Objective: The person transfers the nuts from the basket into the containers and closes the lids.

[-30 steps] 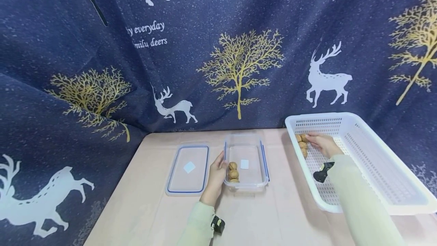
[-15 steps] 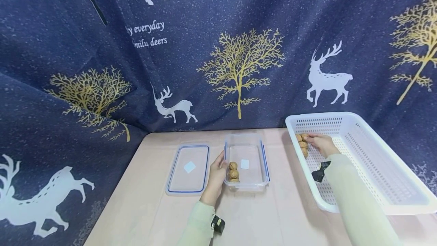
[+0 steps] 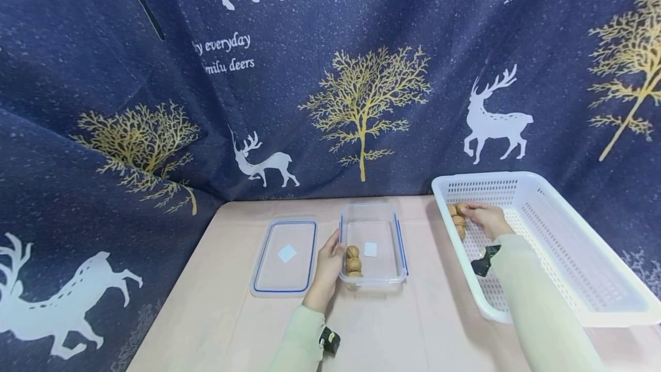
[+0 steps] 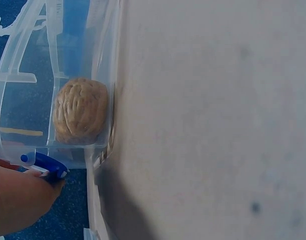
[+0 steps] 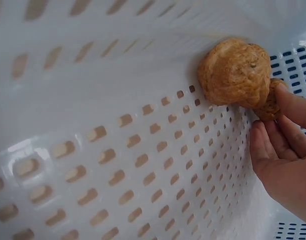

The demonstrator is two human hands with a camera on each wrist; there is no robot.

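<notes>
In the head view my left hand is at the left side of a clear food container, gripping its edge. By the blue latch the thumb shows in the left wrist view; most of the fingers are out of sight. Three walnuts lie in a row along the container's left wall. My right hand reaches into a white plastic basket and pinches a walnut between thumb and fingers. Several other walnuts sit against the basket's left wall, touching one another.
A clear lid with a blue seal lies flat to the left of the container. The table has a pale pink cover. A dark blue curtain with deer and trees hangs right behind it.
My right hand has shifted only slightly to the left at the walnuts. The left hand and the container stay where they were.
</notes>
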